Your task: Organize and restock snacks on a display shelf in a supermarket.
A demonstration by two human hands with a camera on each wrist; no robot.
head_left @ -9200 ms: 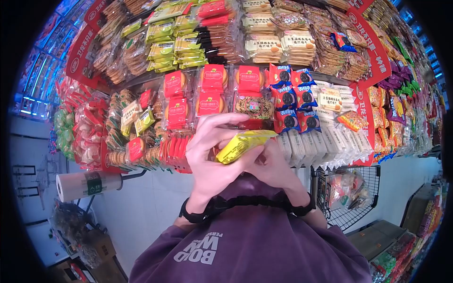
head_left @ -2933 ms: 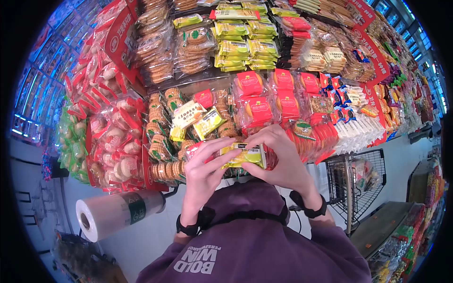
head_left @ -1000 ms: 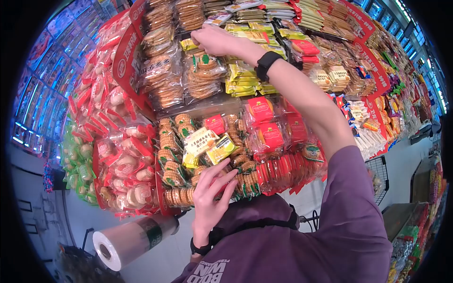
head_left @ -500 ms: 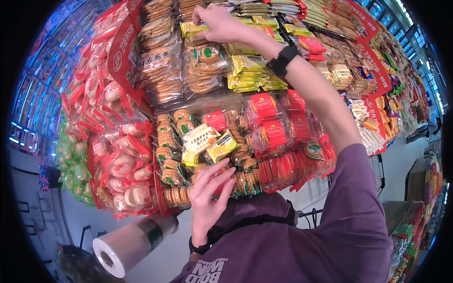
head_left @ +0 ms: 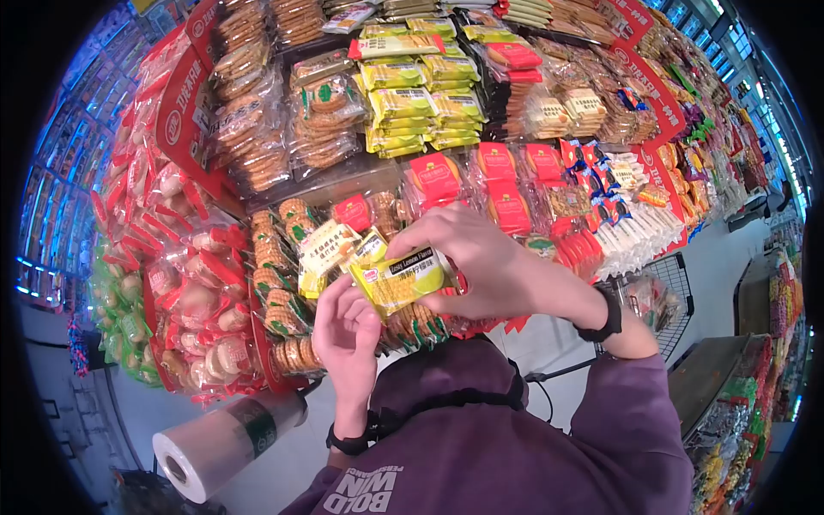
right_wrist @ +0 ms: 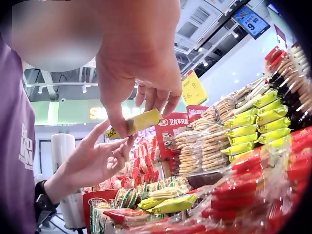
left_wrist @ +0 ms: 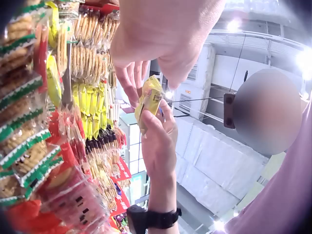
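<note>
Head view: right hand [head_left: 487, 259] pinches yellow lemon packet [head_left: 396, 287] by one end, thumb opposite fingers, above green-labelled biscuits [head_left: 283, 312]. Left hand [head_left: 348, 322] half-open, fingers loosely bent, at packet's other end; whether touching, can't tell. Left wrist view: right thumb against packet's wrapper. Right wrist view: left palm below packet, yellow price sign [right_wrist: 194, 88] beyond.

"lemon flavor" on yellow packet [head_left: 402, 290], "bold win" on purple top [head_left: 524, 446], "9 90" on blue screen [right_wrist: 251, 21]
</note>
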